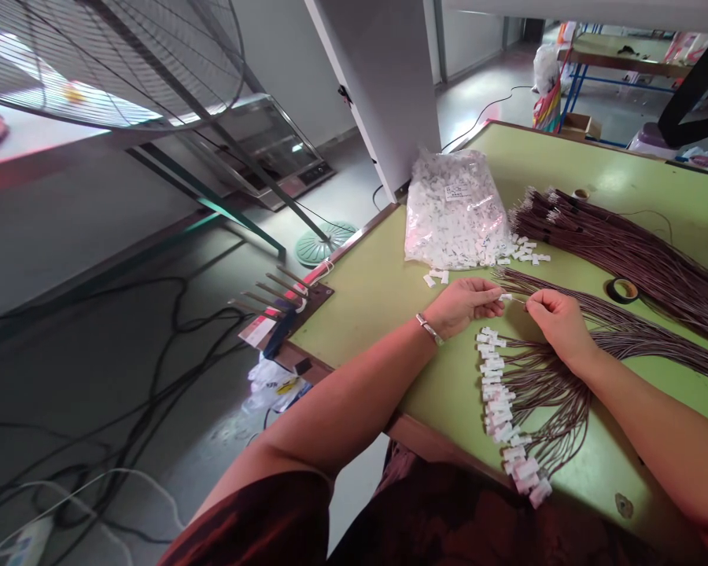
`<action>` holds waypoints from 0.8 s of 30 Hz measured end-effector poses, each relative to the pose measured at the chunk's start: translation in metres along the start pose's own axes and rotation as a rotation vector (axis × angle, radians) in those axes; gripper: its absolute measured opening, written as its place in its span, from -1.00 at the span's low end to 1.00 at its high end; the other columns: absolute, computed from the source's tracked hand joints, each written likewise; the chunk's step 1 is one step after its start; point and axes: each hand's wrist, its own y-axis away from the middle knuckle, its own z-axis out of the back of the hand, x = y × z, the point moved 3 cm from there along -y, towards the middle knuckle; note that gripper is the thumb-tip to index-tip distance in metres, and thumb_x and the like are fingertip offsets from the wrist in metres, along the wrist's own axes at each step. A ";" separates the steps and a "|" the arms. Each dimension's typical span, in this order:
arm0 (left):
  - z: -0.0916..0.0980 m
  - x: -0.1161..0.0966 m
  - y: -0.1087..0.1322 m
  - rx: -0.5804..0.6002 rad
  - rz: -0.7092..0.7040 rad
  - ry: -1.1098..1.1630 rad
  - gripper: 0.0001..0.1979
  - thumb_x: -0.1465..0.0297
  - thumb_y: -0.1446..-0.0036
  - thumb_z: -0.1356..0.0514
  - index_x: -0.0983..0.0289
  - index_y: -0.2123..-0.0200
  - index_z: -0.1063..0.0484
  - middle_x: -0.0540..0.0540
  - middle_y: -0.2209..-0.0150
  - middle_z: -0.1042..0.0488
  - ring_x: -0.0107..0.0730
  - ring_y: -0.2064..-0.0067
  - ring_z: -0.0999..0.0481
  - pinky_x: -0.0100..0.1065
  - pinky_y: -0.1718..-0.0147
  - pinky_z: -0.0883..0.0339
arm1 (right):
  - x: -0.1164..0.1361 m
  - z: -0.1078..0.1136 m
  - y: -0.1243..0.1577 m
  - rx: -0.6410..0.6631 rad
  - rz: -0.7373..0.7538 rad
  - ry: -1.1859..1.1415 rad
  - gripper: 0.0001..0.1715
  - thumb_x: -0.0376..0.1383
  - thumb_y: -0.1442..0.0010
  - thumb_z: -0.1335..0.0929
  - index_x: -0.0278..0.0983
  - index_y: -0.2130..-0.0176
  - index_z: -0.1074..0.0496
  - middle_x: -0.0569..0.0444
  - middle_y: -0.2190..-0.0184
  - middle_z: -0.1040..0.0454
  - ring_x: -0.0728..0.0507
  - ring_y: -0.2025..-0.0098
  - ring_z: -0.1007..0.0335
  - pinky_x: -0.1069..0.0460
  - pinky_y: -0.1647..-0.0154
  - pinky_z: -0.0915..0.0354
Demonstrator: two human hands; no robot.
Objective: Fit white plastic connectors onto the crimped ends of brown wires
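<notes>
My left hand (470, 303) pinches a small white plastic connector housing (506, 297) between thumb and fingers. Just to its right, my right hand (551, 314) is closed on the thin end of a wire (518, 300), which points at the housing. Whether the wire tip sits inside the housing I cannot tell. Below both hands, wires with white connectors (495, 393) on their ends lie fanned in a row on the green table. A bundle of brown wires (572, 297) with bare ends runs behind my right hand.
A clear bag of white connectors (455, 208) lies at the back, loose connectors (525, 251) beside it. Thick brown wire bundles (619, 244) and a black tape roll (621, 290) are at right. A pronged fixture (295, 303) sits on the left table edge. A fan (112, 63) stands far left.
</notes>
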 end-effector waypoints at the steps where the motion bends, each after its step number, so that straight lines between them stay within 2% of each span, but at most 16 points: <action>1: 0.000 0.000 0.001 0.009 -0.004 -0.005 -0.89 0.46 -0.06 -0.29 0.42 0.36 -0.48 0.06 0.53 -0.53 -0.62 0.53 -0.47 -0.55 0.49 -0.34 | -0.001 0.000 0.000 0.003 -0.002 0.003 -0.79 -0.21 0.01 -0.29 -0.27 0.58 -0.33 0.17 0.65 -0.21 0.01 0.55 -0.04 0.07 0.52 -0.05; 7: -0.001 -0.003 0.003 0.015 -0.052 -0.089 -0.90 0.51 0.00 -0.31 0.40 0.36 -0.49 0.06 0.52 -0.54 -0.60 0.51 -0.49 -0.52 0.45 -0.36 | -0.002 0.002 -0.001 -0.001 -0.005 0.021 -0.79 -0.21 0.01 -0.29 -0.27 0.57 -0.34 0.18 0.65 -0.22 0.01 0.56 -0.05 0.07 0.53 -0.03; 16: 0.000 -0.002 0.001 0.050 -0.073 -0.148 -0.86 0.48 0.04 -0.34 0.38 0.36 -0.51 0.06 0.52 -0.54 -0.59 0.51 -0.48 -0.50 0.44 -0.37 | 0.000 0.000 0.000 0.022 0.017 0.039 -0.80 -0.22 0.01 -0.28 -0.27 0.56 -0.34 0.17 0.65 -0.24 0.00 0.57 -0.06 0.07 0.53 -0.04; 24: -0.001 -0.001 -0.001 0.094 -0.135 -0.203 -0.86 0.45 0.04 -0.34 0.38 0.36 -0.49 0.04 0.56 -0.51 -0.57 0.53 -0.46 -0.48 0.47 -0.35 | 0.003 0.000 0.003 -0.006 0.115 0.130 -0.81 -0.25 -0.01 -0.27 -0.25 0.57 -0.31 0.17 0.66 -0.22 0.00 0.56 -0.07 0.07 0.51 -0.06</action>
